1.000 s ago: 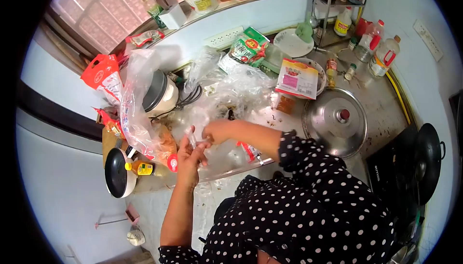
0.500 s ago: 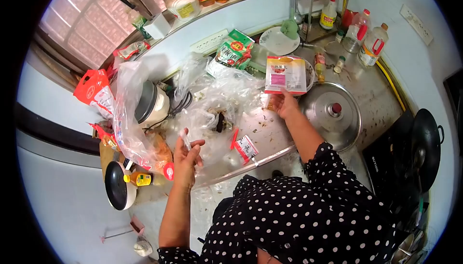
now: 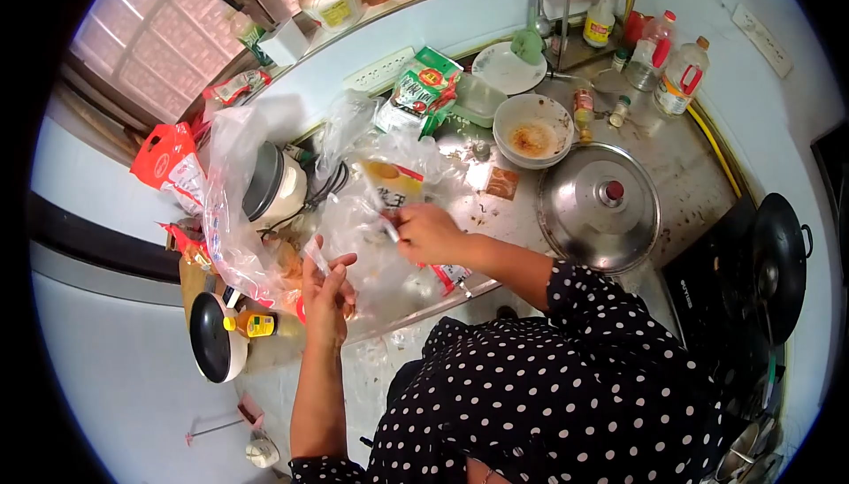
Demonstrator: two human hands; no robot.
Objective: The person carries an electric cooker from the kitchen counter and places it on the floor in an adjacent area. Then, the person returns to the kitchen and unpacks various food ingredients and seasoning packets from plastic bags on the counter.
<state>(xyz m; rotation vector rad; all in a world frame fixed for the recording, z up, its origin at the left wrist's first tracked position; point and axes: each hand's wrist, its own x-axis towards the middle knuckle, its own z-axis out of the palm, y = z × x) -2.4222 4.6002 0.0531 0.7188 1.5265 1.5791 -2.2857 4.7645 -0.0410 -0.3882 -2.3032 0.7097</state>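
My right hand (image 3: 426,232) is closed on a flat seasoning packet (image 3: 393,183) with yellow, red and white print, blurred by motion. Beneath and around it spreads a crumpled clear plastic bag (image 3: 354,219) on the steel counter. Lower left, my left hand (image 3: 327,294) pinches a strip of clear plastic at the bag's near side, its other fingers partly spread. A red-and-white packet (image 3: 453,275) lies at the counter's front edge, partly hidden by my right wrist. A small brown square packet (image 3: 502,183) rests right of the bag.
Stained bowls (image 3: 533,135) stand beside a pot lid (image 3: 608,197). Behind the bag lies a green packet (image 3: 424,86). To the left are a rice cooker (image 3: 281,188), a frying pan (image 3: 212,338) and a yellow-capped bottle (image 3: 255,325). A wok (image 3: 780,254) sits on the stove at right.
My right hand has carried the packet leftward, from in front of the bowls to above the clear plastic bag. The bowls and brown packet are now uncovered. My left hand has shifted slightly left.
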